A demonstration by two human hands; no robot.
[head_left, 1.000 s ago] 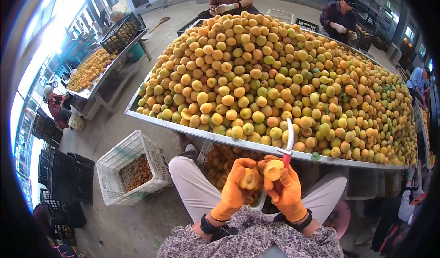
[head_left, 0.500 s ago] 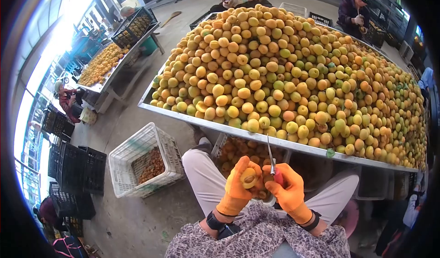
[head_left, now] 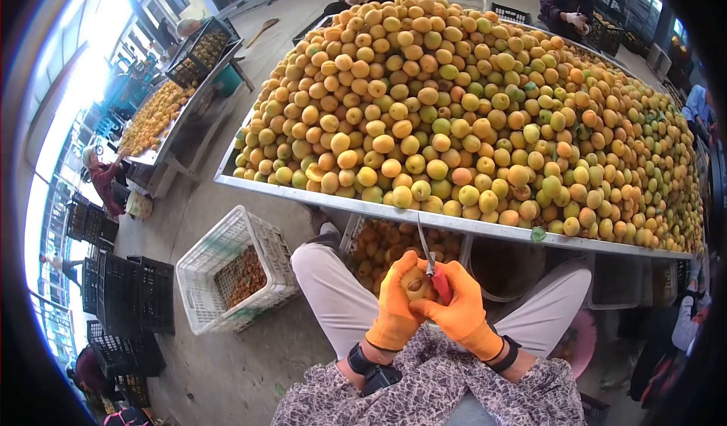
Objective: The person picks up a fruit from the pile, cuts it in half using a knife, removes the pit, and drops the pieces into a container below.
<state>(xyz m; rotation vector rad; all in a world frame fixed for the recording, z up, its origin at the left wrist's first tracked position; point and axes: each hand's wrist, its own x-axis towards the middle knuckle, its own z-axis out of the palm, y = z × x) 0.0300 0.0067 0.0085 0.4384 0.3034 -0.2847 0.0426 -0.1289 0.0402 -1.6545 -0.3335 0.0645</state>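
My left hand (head_left: 392,312), in an orange glove, is closed around a cut apricot (head_left: 415,282) with its brown pit showing in the flesh. My right hand (head_left: 463,312), gloved the same way, grips a knife (head_left: 439,284) by its red handle, the thin blade pointing up and away from me. The right thumb touches the fruit's lower side, and both hands meet over my lap. Just beyond them, a low crate (head_left: 348,237) of apricots sits under the edge of a metal-rimmed table (head_left: 363,208). A large heap of whole apricots (head_left: 454,131) covers that table.
A white crate (head_left: 198,293) on the floor at my left holds small brown pieces, perhaps pits. Black crates (head_left: 129,293) are stacked farther left. A second table (head_left: 173,134) carries apricots. Several people sit around, one person (head_left: 566,6) at the back right. A pink basin (head_left: 583,343) is right of my knee.
My hands have drawn together, and the right thumb now presses against the apricot. Fruit pieces seen beneath my hands are no longer visible. The camera view has shifted slightly.
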